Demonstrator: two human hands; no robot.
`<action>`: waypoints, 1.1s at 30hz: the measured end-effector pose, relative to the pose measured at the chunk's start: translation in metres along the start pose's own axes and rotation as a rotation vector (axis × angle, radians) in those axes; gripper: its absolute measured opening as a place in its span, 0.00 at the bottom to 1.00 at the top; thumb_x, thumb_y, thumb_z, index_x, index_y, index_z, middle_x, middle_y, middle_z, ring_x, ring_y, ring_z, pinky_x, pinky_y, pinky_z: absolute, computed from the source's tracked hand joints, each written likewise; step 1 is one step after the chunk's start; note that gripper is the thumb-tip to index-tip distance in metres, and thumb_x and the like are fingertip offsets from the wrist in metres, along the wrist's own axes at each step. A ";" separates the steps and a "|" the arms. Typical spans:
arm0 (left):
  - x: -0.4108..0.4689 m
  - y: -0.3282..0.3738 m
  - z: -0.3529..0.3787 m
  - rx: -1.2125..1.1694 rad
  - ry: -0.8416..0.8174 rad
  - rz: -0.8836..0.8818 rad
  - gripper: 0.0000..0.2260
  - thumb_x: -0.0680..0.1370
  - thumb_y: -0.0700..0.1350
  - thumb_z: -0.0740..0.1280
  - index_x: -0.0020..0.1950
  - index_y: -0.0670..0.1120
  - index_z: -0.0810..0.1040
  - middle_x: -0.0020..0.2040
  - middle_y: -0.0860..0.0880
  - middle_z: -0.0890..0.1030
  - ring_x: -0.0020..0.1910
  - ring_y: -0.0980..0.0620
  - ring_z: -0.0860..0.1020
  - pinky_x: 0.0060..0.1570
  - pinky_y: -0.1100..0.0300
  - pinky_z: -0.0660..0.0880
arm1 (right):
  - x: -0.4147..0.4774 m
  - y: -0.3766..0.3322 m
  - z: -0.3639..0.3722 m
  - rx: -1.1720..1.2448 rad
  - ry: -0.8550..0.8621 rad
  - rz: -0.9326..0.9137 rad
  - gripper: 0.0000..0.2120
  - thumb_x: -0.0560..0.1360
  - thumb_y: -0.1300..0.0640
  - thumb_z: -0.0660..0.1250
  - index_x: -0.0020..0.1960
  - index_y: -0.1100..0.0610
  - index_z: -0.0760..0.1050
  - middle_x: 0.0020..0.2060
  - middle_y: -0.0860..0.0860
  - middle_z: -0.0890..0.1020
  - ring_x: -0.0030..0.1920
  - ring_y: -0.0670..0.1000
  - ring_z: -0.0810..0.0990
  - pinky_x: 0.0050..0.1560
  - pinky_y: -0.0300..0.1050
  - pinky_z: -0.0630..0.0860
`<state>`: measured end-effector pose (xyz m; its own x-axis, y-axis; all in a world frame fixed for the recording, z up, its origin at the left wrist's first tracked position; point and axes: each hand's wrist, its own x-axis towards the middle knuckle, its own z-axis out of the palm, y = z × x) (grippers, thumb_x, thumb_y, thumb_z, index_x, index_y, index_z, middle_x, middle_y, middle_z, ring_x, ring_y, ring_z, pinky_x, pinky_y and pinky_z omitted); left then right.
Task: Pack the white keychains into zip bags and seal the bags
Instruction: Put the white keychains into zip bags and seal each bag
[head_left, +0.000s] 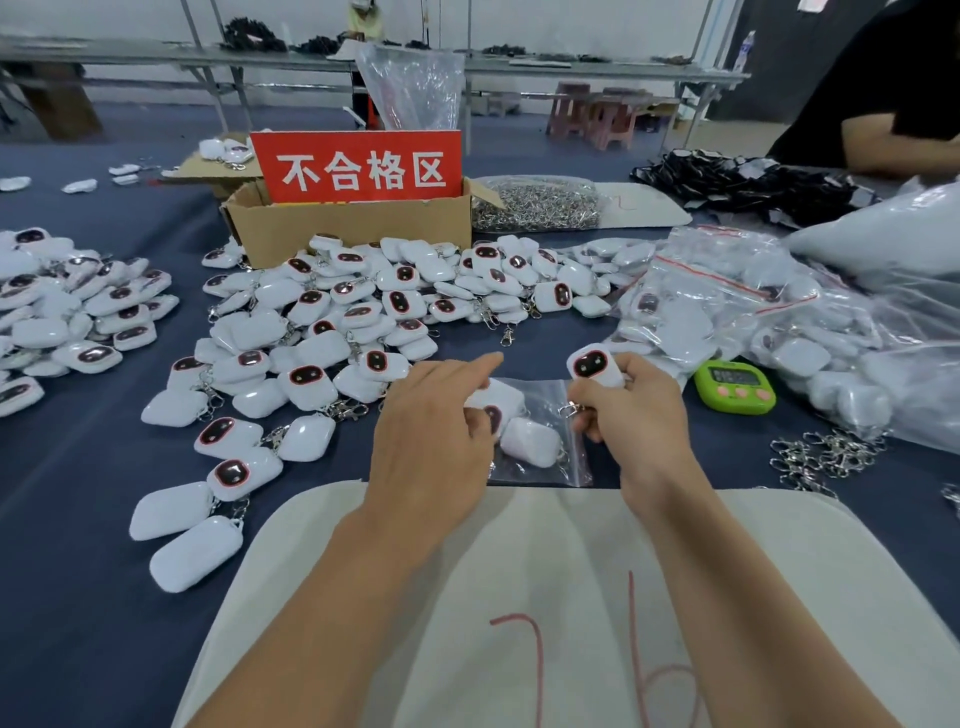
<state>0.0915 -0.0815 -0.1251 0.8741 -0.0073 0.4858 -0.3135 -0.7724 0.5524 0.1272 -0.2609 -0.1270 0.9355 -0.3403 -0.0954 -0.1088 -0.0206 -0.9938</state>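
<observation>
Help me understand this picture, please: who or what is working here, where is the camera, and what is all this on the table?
There is no machine here: a person works with bare hands. The one picture comes from a camera worn on their head, looking forward and down. The left hand pinches a clear zip bag that already has keychains in it. The right hand grips another keychain at the bag's far edge. On the blue table lie piles of loose keychains, a cardboard box with a red sign, a green timer, metal clips and filled bags on the right.
</observation>
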 end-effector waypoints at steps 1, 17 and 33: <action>0.002 -0.001 0.002 0.021 -0.050 -0.013 0.26 0.76 0.36 0.62 0.71 0.52 0.78 0.55 0.55 0.82 0.57 0.53 0.75 0.61 0.61 0.64 | 0.001 0.000 0.000 -0.008 -0.003 -0.006 0.09 0.72 0.66 0.72 0.45 0.52 0.80 0.35 0.50 0.83 0.25 0.48 0.77 0.25 0.37 0.70; 0.012 -0.021 -0.009 -0.127 0.060 -0.435 0.23 0.80 0.37 0.63 0.71 0.58 0.77 0.56 0.59 0.82 0.53 0.57 0.78 0.56 0.60 0.70 | -0.001 0.000 -0.004 -0.024 -0.055 -0.002 0.12 0.71 0.65 0.73 0.48 0.50 0.81 0.36 0.49 0.83 0.25 0.46 0.77 0.27 0.36 0.71; 0.005 0.001 0.015 0.093 -0.144 0.062 0.20 0.79 0.39 0.61 0.69 0.52 0.79 0.57 0.54 0.82 0.62 0.51 0.73 0.64 0.58 0.60 | -0.004 -0.009 -0.008 0.098 -0.088 0.044 0.09 0.69 0.71 0.70 0.46 0.59 0.79 0.31 0.52 0.81 0.27 0.50 0.75 0.25 0.38 0.69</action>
<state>0.1015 -0.0915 -0.1324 0.9004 -0.1424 0.4110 -0.3384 -0.8230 0.4563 0.1222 -0.2670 -0.1167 0.9570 -0.2545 -0.1396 -0.1214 0.0858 -0.9889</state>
